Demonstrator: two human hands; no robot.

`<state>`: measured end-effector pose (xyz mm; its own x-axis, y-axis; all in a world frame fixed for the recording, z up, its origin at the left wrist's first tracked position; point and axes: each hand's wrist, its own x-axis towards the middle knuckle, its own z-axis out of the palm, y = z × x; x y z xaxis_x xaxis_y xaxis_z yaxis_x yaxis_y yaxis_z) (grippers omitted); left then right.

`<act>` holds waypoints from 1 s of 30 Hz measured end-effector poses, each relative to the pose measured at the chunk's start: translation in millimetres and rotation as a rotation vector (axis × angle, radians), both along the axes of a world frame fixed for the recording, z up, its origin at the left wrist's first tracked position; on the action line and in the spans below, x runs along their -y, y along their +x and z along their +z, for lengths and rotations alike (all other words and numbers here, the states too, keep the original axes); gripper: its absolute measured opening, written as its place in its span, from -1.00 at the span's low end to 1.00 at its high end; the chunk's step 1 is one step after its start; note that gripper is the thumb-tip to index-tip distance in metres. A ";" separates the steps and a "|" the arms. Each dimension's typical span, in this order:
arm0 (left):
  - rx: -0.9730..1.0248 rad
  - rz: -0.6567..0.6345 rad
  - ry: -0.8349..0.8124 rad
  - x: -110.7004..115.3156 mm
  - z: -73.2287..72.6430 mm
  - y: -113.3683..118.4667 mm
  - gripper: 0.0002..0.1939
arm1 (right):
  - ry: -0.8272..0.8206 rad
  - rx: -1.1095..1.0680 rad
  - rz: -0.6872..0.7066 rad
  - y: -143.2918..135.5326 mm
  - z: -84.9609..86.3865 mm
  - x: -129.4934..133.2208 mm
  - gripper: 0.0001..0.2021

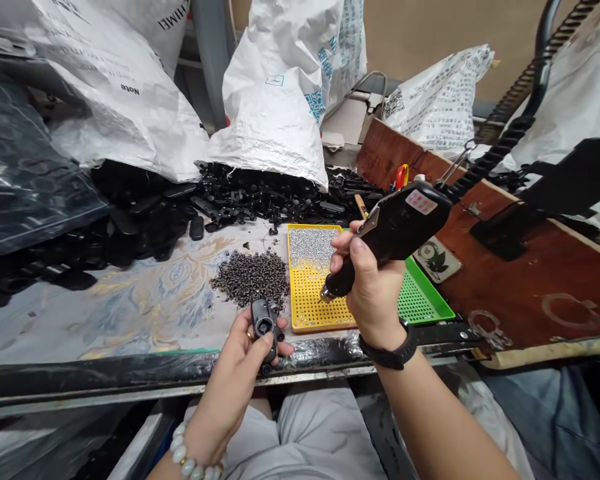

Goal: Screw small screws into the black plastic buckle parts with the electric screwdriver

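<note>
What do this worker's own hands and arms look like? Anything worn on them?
Both are bare human hands, without gloves, and the visible forearms are uncovered. Below the left hand is a bracelet of pale round beads with small gold-coloured ones; a gold-coloured ring seems to show too. The right wrist, below the right hand, wears a black band.

Pale beaded bracelet (181,454) left; black wristband (393,357) right; light-grey legwear (323,427).

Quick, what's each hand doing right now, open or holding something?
Left hand: closed, holding a black part.
Right hand: closed, holding a black power screwdriver.
</note>
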<state>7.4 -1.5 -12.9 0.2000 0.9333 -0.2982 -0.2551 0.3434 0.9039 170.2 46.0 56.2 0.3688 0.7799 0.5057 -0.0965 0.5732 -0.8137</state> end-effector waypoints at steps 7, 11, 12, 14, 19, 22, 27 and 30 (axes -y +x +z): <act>0.007 0.008 0.015 3.3 0.8 0.4 -0.61 | -0.047 0.043 0.034 -8.7 -9.9 6.9 -0.90; 0.041 0.005 -0.009 3.1 3.2 -0.8 -0.60 | -0.079 0.058 0.044 -15.0 -16.9 3.8 -0.87; 0.055 0.008 -0.021 2.7 3.6 -1.2 -0.62 | -0.080 0.060 0.046 -15.7 -16.9 3.8 -0.86; 0.091 0.009 -0.048 1.6 4.4 -2.3 -0.65 | -0.080 0.055 0.041 -13.6 -12.2 5.8 -0.84; 0.168 0.007 -0.097 -1.5 4.7 -7.2 -0.73 | 0.028 0.067 -0.110 24.2 21.0 15.1 -0.83; 0.139 0.023 -0.127 -4.0 1.7 -10.2 -0.67 | 0.097 0.111 -0.298 61.5 33.7 17.0 -0.87; 0.035 0.020 -0.181 -8.4 -4.1 -9.2 -0.52 | 0.092 0.138 -0.490 108.1 15.0 10.4 -0.85; 0.011 0.053 -0.172 -6.8 -1.7 -5.0 -0.58 | 0.064 0.161 -0.482 115.2 -3.2 0.4 -0.83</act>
